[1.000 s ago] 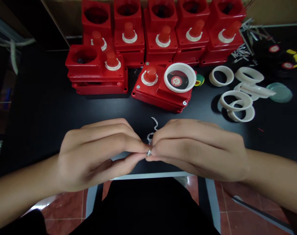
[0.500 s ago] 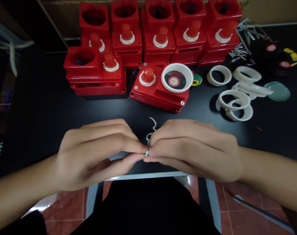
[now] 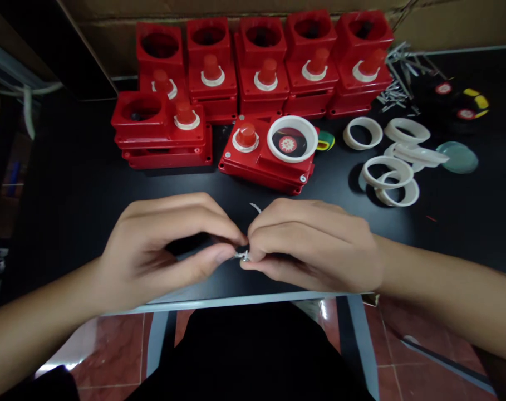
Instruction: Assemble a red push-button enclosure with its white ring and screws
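Note:
Between my fingertips, above the table's front edge, is a small silvery metal piece [image 3: 245, 255]. My right hand [image 3: 315, 245] is closed, thumb and fingers pinching this piece. From the left, my left hand [image 3: 165, 250] pinches with thumb and index finger at a short light strand beside it. A thin, whitish chain-like strand [image 3: 255, 208] shows behind my right fingers; the rest of it is hidden there. Beyond my hands lies a red box [image 3: 264, 170] with a red cap and a white ring [image 3: 293, 138] on its round opening.
Several red boxes [image 3: 211, 92] stand in a row at the back, another red box [image 3: 163, 133] before them at left. Loose white rings [image 3: 388, 171], a clear disc [image 3: 457, 157], screws [image 3: 397, 89] and black-and-yellow items [image 3: 465, 100] lie at right on the dark table [image 3: 69, 184].
My left fingertips have drawn slightly back left from the metal piece, so a bit of strand shows between the hands. Less of the strand behind is visible. The view has shifted slightly.

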`<state>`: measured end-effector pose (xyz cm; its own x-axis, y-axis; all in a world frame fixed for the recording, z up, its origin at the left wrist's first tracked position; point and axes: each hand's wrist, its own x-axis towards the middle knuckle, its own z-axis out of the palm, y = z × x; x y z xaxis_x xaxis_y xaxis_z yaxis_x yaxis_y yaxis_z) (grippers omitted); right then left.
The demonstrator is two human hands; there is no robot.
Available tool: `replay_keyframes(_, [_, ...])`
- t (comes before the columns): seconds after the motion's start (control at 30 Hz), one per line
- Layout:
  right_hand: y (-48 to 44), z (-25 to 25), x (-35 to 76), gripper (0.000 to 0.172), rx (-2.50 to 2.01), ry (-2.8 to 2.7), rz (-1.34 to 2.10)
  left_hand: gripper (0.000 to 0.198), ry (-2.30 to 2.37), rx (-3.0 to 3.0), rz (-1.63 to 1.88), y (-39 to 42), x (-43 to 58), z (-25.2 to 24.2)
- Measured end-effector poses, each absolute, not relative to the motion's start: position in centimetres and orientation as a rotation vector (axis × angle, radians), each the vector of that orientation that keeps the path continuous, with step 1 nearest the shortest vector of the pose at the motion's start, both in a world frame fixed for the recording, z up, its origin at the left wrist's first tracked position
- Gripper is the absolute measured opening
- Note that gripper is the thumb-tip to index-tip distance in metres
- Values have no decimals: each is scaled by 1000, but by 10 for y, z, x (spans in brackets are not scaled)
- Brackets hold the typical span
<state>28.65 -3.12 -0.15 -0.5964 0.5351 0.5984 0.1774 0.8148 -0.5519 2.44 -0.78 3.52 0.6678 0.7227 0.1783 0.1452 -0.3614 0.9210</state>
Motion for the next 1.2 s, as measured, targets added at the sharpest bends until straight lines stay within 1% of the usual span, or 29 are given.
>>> replay_keyframes(0.13, [-27,-5,286,6,-495,-2175,568,12,697,1824,717,-7,26,33])
replay_keyframes(0.5, [-19,-11,286,12,-427,-2201,643,4,725,1428,523,-12,26,25])
replay_keyframes(0.73, [-15,-14,283,16,-396,-2111,687,8,692,1305,436,-6,23,15])
replay_keyframes(1.03, [-16,-12,284,18,-439,-2194,591,26,810,1301,320,-6,29,22])
replay_keyframes(1.2, [-16,-11,287,19,-482,-2222,612,29,828,1297,321,-5,28,22])
